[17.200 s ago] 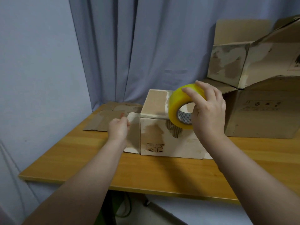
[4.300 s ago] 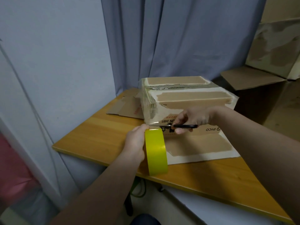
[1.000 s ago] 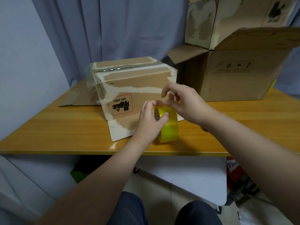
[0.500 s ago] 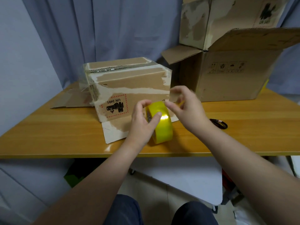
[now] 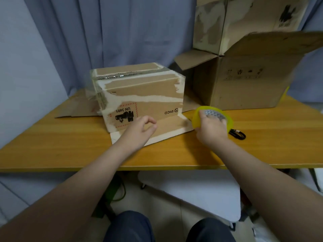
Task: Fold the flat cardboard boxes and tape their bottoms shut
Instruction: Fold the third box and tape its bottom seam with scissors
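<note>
Because everything rests on it, the desk (image 5: pixel 52 151) is noted first: wooden top, curtain behind.

Far right: large open box (image 5: pixel 244 88), flaps up, with a second box (image 5: pixel 227 23) stacked on it. Judged parked clear of the working area.

Centre, far side: small box (image 5: pixel 139 95). Its print reads upside down, so it stands bottom-up. Tape runs along the top seam and down the left end, and the bottom looks shut. One flap lies flat on the desk toward the near edge.

Far left, partly behind the small box: flat cardboard (image 5: pixel 75 109), not yet folded, likely next.

Left hand (image 5: pixel 138 131) hovers over the near flap. Grip narrow, thumb and forefinger almost meeting, holding nothing I can make out.

Right hand (image 5: pixel 211 131), right of the small box, has its grip wrapped over the tape roll (image 5: pixel 196 117), low at the desk. It is probably parking the roll within reach.

Scissors (image 5: pixel 237 134) lie just right of the roll.
</note>
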Tool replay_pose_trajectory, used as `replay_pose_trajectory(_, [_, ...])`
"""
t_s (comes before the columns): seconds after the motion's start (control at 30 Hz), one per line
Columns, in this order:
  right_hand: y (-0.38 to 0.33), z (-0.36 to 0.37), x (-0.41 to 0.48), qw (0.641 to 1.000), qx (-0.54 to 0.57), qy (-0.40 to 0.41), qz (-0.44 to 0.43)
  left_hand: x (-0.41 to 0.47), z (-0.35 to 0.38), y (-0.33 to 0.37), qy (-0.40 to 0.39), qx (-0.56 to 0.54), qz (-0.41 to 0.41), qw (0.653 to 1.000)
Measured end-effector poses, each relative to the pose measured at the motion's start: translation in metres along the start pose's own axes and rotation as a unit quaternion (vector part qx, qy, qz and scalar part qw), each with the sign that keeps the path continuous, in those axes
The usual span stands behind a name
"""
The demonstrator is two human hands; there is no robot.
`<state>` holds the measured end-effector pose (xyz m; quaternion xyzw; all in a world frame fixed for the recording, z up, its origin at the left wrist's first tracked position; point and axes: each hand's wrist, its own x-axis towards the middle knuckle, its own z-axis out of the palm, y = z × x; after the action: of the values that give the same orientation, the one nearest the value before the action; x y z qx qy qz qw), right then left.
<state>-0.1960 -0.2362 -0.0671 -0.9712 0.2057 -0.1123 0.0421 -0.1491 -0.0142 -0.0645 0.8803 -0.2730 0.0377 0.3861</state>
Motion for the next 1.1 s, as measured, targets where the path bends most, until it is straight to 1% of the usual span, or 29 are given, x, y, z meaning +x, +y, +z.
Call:
replay_pose_trajectory(0.07, [0.015,0.008,0.006,0.998,-0.051,-0.013,0.017,-0.003,-0.004,-0.009,-0.034,0.077,-0.007,0.996])
replay_pose_trajectory(0.13, [0.025,0.017,0.007,0.997,-0.071,0.012,0.025,-0.009,-0.014,-0.020,-0.049,0.123,0.002,0.991])
replay_pose_trajectory(0.17, [0.025,0.021,0.006,0.997,-0.061,0.037,0.027,-0.014,-0.022,-0.027,-0.044,0.133,0.013,0.990])
replay_pose_trajectory(0.23, [0.010,0.025,0.003,0.995,0.002,0.097,0.009,-0.023,-0.040,-0.040,-0.005,0.146,0.040,0.988])
replay_pose_trajectory(0.3, [-0.026,0.021,0.001,0.987,0.077,0.128,-0.066,-0.027,-0.061,-0.049,0.061,0.173,0.071,0.981])
replay_pose_trajectory(0.4, [-0.098,0.001,-0.004,0.962,0.136,0.133,-0.193,-0.023,-0.094,-0.064,0.157,0.233,0.122,0.952])
replay_pose_trajectory(0.5, [-0.161,-0.022,0.001,0.939,0.161,0.135,-0.273,-0.011,-0.127,-0.079,0.201,0.307,0.132,0.921])
replay_pose_trajectory(0.57, [-0.190,-0.032,0.014,0.939,0.141,0.109,-0.295,0.001,-0.148,-0.089,0.195,0.370,0.150,0.896])
replay_pose_trajectory(0.67, [-0.213,-0.035,0.041,0.958,0.105,0.054,-0.261,0.024,-0.170,-0.101,0.148,0.447,0.178,0.864])
replay_pose_trajectory(0.7, [-0.217,-0.033,0.048,0.963,0.113,0.034,-0.242,0.033,-0.175,-0.104,0.132,0.456,0.188,0.860])
replay_pose_trajectory(0.77, [-0.218,-0.025,0.054,0.962,0.155,0.012,-0.223,0.048,-0.179,-0.109,0.111,0.449,0.203,0.863])
replay_pose_trajectory(0.87, [-0.210,-0.015,0.054,0.949,0.203,0.038,-0.240,0.060,-0.174,-0.123,0.101,0.428,0.222,0.871])
replay_pose_trajectory(0.97, [-0.196,-0.011,0.055,0.926,0.253,0.050,-0.277,0.063,-0.165,-0.129,0.104,0.390,0.253,0.879])
replay_pose_trajectory(1.1, [-0.171,-0.015,0.066,0.873,0.358,0.023,-0.330,0.054,-0.153,-0.112,0.121,0.351,0.274,0.887])
